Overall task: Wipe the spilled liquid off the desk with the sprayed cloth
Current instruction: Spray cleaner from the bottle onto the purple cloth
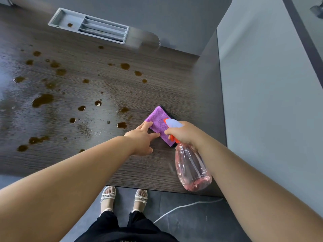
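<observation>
A folded purple cloth [158,122] lies on the dark wood-grain desk [97,88], near its right edge. My left hand [142,139] rests on the cloth's near-left corner with its fingers stretched out. My right hand [184,132] grips the neck of a clear pink spray bottle [191,169], with the white and orange nozzle above the cloth. Brown spilled liquid [42,100] lies in several puddles and drops across the left and middle of the desk.
A grey cable tray [89,26] is set into the desk at the back. A grey partition [183,23] stands behind the desk, and a pale wall panel [271,102] on the right. Below the front edge are my sandalled feet [124,198] and a white cord [183,206] on the floor.
</observation>
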Available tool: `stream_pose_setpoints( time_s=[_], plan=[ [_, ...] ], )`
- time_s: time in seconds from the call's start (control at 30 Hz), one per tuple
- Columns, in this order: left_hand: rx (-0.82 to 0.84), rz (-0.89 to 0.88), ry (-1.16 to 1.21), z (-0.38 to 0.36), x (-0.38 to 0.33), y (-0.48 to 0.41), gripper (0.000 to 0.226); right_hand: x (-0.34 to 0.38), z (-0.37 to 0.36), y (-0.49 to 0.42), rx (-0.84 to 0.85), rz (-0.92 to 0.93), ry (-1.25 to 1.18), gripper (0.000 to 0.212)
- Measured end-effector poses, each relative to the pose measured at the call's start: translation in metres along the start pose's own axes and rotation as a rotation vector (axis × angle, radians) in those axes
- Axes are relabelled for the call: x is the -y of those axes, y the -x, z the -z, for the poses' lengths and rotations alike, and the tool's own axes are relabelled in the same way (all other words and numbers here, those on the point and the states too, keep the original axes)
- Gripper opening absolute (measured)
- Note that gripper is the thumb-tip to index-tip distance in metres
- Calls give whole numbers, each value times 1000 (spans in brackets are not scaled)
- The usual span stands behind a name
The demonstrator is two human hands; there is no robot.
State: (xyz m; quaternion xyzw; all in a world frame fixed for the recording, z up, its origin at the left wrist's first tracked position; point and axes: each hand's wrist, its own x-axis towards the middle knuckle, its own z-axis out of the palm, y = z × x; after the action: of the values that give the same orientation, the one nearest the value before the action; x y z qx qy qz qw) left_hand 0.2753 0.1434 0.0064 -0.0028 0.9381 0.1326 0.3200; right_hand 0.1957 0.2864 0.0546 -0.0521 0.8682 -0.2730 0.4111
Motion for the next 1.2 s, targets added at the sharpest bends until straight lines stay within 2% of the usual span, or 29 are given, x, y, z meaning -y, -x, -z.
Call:
stream_pose_setpoints(
  time_s=[0.2, 0.33, 0.4, 0.5, 0.63, 0.87, 1.2],
  plan=[
    [10, 0, 5, 2, 0, 1, 67, 2, -7, -3, 0, -36, 16, 20],
    [0, -10, 2, -1, 1, -1, 67, -16, -5, 4, 29, -64, 22, 17],
    [-2, -13, 0, -2, 1, -1, 67, -28, -4, 11, 51, -84, 8, 28],
    [0, -13, -4, -3, 2, -3, 66, -39, 1, 18, 36, -94, 18, 19],
    [-6, -12, -4, -4, 2, -5, 66, -43, 8, 20, 23, -106, 0, 23],
    [-3, -3, -11, -3, 2, -4, 69, -20, 18, 7, -65, -49, -11, 16],
    [-15, -2, 8, -3, -1, -1, 68, -10, 16, 7, -25, -34, 28, 14]
  ],
)
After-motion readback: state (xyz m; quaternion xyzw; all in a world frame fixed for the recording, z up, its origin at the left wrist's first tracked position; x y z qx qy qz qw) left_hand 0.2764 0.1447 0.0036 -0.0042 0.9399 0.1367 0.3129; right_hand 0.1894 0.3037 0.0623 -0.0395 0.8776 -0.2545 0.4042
